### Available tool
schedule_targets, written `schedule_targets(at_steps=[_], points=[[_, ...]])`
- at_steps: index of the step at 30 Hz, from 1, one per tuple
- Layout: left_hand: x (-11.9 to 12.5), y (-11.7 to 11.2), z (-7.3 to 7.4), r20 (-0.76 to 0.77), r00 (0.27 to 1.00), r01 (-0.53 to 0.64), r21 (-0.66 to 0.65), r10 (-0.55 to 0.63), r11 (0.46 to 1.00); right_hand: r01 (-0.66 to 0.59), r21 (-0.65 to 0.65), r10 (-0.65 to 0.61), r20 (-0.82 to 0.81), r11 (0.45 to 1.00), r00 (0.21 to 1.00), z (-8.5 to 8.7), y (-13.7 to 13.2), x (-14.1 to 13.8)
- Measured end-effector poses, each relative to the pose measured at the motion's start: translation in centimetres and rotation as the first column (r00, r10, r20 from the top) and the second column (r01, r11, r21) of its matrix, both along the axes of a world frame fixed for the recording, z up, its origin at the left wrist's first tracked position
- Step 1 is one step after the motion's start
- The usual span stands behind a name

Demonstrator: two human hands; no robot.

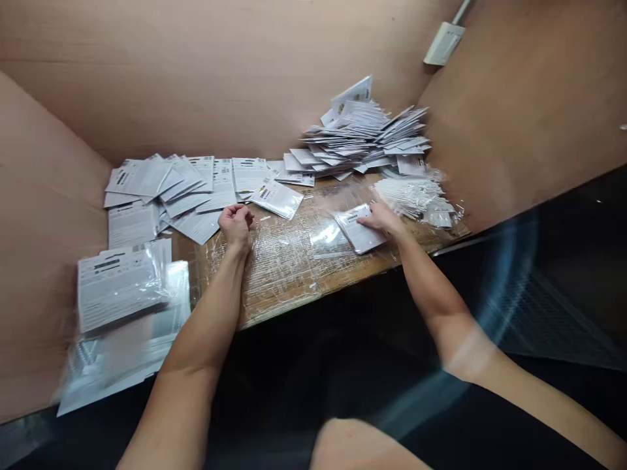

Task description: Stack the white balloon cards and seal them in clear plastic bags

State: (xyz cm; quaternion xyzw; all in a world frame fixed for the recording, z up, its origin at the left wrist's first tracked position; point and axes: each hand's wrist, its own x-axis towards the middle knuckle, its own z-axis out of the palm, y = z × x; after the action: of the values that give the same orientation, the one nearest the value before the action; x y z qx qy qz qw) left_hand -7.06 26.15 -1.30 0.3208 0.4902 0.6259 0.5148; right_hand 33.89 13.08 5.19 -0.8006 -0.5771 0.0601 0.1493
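At the left end of the plastic-wrapped worktop [274,274], bagged packets [120,287] lie stacked. Mid-worktop, the left grip [236,225] curls closed around nothing visible, a loose printed packet [277,199] at its 1 o'clock. Further right, the flat, open right grip [379,219] rests on a glossy white packet [360,234], which lies at its 7 o'clock, long axis running 10 to 4, far nearer this hand. A heaped packet pile [365,130] rises beyond.

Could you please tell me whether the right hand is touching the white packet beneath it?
Touching: the head view shows the right hand resting on the white packet, with the fingers lying over the packet's right end and no gap between them.
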Motion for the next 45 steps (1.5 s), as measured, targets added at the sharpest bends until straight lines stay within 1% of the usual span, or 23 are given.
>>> schedule_targets(at_steps=[2, 3, 5, 7, 9, 11, 12, 13, 15, 17, 18, 19, 21, 24, 26, 28, 31, 35, 37, 38, 40, 43, 45], points=[[-0.4, 0.2, 0.2, 0.102, 0.995, 0.019, -0.101, -0.009, 0.995, 0.004, -0.031, 0.002, 0.173, 1.000, 0.985, 0.2, 1.9, -2.3], [-0.5, 0.1, 0.3, 0.144, 0.989, 0.050, -0.133, -0.031, 0.990, -0.057, -0.040, 0.063, 0.183, 0.998, 0.981, 0.3, 3.3, -4.0], [-0.8, -0.1, 0.6, 0.209, 0.971, 0.148, -0.150, -0.114, 0.978, -0.269, -0.030, 0.271, 0.108, 0.963, 0.957, 0.6, 7.0, -8.2], [-0.9, -0.5, 0.8, 0.260, 0.929, 0.298, -0.110, -0.261, 0.948, -0.434, -0.023, 0.434, -0.008, 0.901, 0.901, 0.6, 11.1, -12.6], [-0.9, -0.7, 0.6, 0.298, 0.860, 0.444, -0.042, -0.413, 0.895, -0.430, -0.031, 0.428, -0.063, 0.902, 0.902, 0.1, 14.6, -16.4], [-0.6, -0.8, 0.2, 0.310, 0.817, 0.510, 0.003, -0.485, 0.860, -0.371, -0.084, 0.361, -0.109, 0.925, 0.926, -0.7, 17.1, -19.2], [-0.3, -0.7, -0.2, 0.294, 0.832, 0.492, 0.001, -0.470, 0.871, -0.370, -0.117, 0.353, -0.142, 0.922, 0.925, -1.0, 18.0, -20.2], [-0.1, -0.6, -0.6, 0.253, 0.874, 0.432, -0.014, -0.415, 0.902, -0.392, -0.135, 0.365, -0.192, 0.910, 0.911, -1.3, 18.7, -20.9], [0.2, -0.1, -1.6, 0.082, 0.975, 0.209, -0.046, -0.205, 0.977, -0.421, -0.089, 0.380, -0.294, 0.903, 0.877, -1.5, 20.2, -22.0], [0.2, 0.3, -2.4, -0.114, 0.993, -0.008, -0.042, 0.004, 0.999, -0.333, 0.004, 0.313, -0.353, 0.943, 0.882, -1.4, 22.0, -23.0], [0.0, 0.4, -2.6, -0.171, 0.984, -0.058, -0.032, 0.052, 0.998, -0.253, 0.039, 0.250, -0.360, 0.967, 0.899, -1.3, 23.1, -23.5], [-0.2, 0.5, -2.7, -0.191, 0.980, -0.061, -0.029, 0.055, 0.998, -0.172, 0.056, 0.181, -0.347, 0.983, 0.920, -1.1, 24.2, -24.1], [-0.6, 0.6, -2.7, -0.155, 0.988, 0.007, -0.033, -0.013, 0.999, -0.073, 0.038, 0.081, -0.339, 0.997, 0.937, -0.8, 26.1, -25.0], [-1.1, 0.6, -2.3, -0.068, 0.988, 0.136, -0.079, -0.141, 0.988, -0.041, 0.025, 0.048, -0.483, 0.999, 0.874, -0.3, 27.8, -25.7], [-1.2, 0.6, -2.0, -0.034, 0.982, 0.180, -0.124, -0.186, 0.976, -0.070, 0.071, 0.099, -0.593, 0.995, 0.799, 0.2, 28.0, -25.2], [-1.4, 0.6, -1.8, -0.016, 0.975, 0.219, -0.145, -0.223, 0.965, -0.094, 0.131, 0.157, -0.638, 0.987, 0.754, 1.0, 27.6, -23.8], [-1.9, 0.6, -1.5, 0.027, 0.942, 0.335, -0.161, -0.336, 0.928, -0.070, 0.260, 0.236, -0.692, 0.963, 0.682, 2.4, 25.9, -19.7], [-3.0, 0.8, -0.9, 0.102, 0.882, 0.471, -0.190, -0.460, 0.862, 0.043, 0.465, 0.393, -0.791, 0.884, 0.469, 4.4, 21.5, -12.2], [-3.0, 0.8, -0.5, 0.147, 0.878, 0.475, -0.159, -0.455, 0.866, 0.060, 0.501, 0.438, -0.802, 0.863, 0.405, 5.0, 18.4, -9.3], [-2.7, 0.7, -0.2, 0.190, 0.876, 0.470, -0.126, -0.444, 0.874, 0.034, 0.504, 0.456, -0.806, 0.863, 0.378, 5.2, 16.7, -8.4], [-1.8, 0.1, 0.2, 0.305, 0.846, 0.474, -0.051, -0.438, 0.879, -0.089, 0.467, 0.469, -0.824, 0.880, 0.318, 5.0, 13.6, -8.0], [0.1, -1.4, 0.4, 0.418, 0.754, 0.549, 0.024, -0.507, 0.836, -0.306, 0.343, 0.424, -0.868, 0.888, 0.258, 3.6, 10.9, -10.0], [1.1, -2.3, 0.3, 0.388, 0.729, 0.592, 0.057, -0.565, 0.804, -0.304, 0.313, 0.396, -0.878, 0.900, 0.269, 2.8, 10.8, -11.5]])
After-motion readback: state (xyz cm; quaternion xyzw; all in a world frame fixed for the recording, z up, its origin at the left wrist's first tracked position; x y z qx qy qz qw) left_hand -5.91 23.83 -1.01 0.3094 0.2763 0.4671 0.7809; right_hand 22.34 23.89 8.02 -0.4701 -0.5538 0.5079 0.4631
